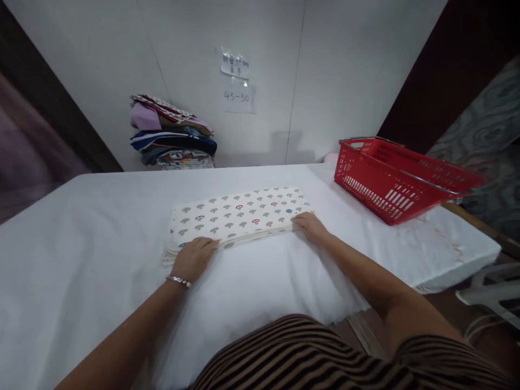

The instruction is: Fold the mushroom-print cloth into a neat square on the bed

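A white cloth [239, 212] printed with grey mushrooms and a few coloured ones lies folded into a long, layered strip on the white-covered table [101, 227]. My left hand [195, 257], with a silvery band at its wrist, grips the near left part of the strip, fingers on top. At the near right corner, my right hand [312, 226] has its fingers closed over the cloth's edge. The thumbs are mostly hidden. Stacked layers show along the near edge and at the left end.
A red plastic basket [382, 181] with metal handles stands on the table's right side. Folded fabrics [174, 132] are piled at the back left against the wall. Paper signs [239, 100] hang on the wall. A white plastic stool [493, 292] is at the lower right.
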`<state>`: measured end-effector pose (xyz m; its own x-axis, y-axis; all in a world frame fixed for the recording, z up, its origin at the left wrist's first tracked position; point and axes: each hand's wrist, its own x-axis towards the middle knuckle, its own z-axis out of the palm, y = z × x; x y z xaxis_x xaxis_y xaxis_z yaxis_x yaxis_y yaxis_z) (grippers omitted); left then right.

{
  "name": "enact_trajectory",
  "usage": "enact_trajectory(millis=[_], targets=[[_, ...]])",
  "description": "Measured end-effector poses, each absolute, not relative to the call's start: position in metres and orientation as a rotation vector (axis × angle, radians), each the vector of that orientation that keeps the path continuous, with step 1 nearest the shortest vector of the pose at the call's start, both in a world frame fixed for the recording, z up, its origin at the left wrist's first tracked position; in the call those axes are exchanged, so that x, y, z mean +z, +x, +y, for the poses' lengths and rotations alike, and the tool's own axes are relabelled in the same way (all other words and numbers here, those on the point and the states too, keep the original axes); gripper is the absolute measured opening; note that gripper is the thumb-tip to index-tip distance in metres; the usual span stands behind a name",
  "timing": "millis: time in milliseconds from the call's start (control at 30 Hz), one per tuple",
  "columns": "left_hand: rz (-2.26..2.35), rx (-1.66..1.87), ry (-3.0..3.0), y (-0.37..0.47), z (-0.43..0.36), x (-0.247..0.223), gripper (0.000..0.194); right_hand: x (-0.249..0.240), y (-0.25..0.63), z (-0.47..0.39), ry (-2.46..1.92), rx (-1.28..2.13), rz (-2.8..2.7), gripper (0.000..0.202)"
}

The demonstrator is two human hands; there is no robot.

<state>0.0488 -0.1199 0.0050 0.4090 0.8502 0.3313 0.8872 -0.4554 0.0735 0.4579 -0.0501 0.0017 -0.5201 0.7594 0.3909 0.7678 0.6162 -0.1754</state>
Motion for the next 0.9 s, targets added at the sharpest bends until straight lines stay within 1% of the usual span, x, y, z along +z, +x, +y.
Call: enact_trajectory(millis=[100,200,367,533,900], targets=[[-1.571,-0.52,-2.529,0.05,-0.121,0.006,0.035,0.004,0.497,-0.047,-1.325,-0.095,-2.38,0.028],[-1.557,-0.531,-2.522,0.052,-0.121,0.006,0.036,0.005,0.515,-0.047,-1.347,-0.129,-2.381,0.027],[-1.602,-0.521,-2.511,0.052,-0.121,0.006,0.034,0.006,0.513,-0.051,-1.306,-0.131,-2.39,0.026],[-1.659,-0.475,-2.502,0.052,-0.121,0.006,0.034,0.004,0.512,-0.052,-1.406,-0.122,-2.393,0.026],[-1.577,-0.495,-2.487,0.048,-0.119,0.0,0.036,-0.006,0.524,-0.051,-1.471,-0.145,-2.417,0.028]])
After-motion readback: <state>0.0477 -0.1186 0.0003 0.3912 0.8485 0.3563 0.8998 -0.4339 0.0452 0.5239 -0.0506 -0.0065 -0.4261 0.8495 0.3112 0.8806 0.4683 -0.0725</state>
